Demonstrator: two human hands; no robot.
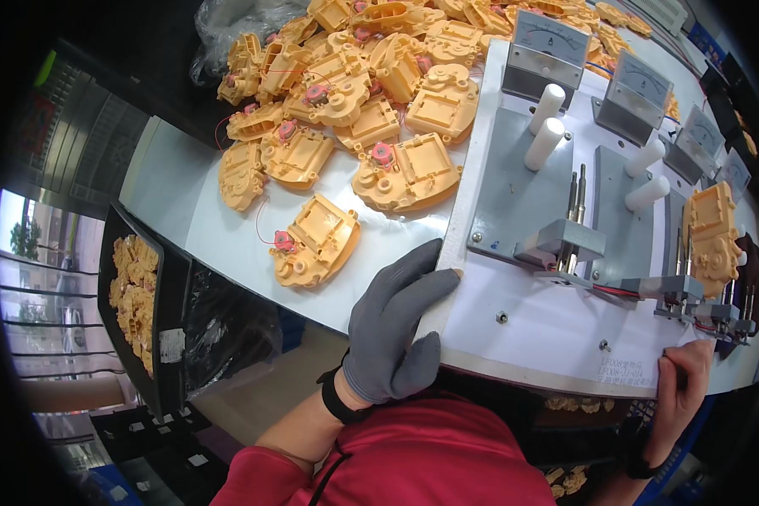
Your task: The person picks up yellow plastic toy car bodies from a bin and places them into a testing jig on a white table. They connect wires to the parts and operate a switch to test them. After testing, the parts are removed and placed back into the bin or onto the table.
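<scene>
Your gloved left hand (394, 325) grips the white test-fixture board's (531, 325) near-left corner, your bare right hand (681, 379) pinches its front edge beside a small printed label (626, 368), yellow plastic housings (316, 240) heaped beyond.

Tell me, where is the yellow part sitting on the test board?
In the head view, the yellow housing sits at the white jig board's far right, beside white pegs, above the bare right hand.
</scene>
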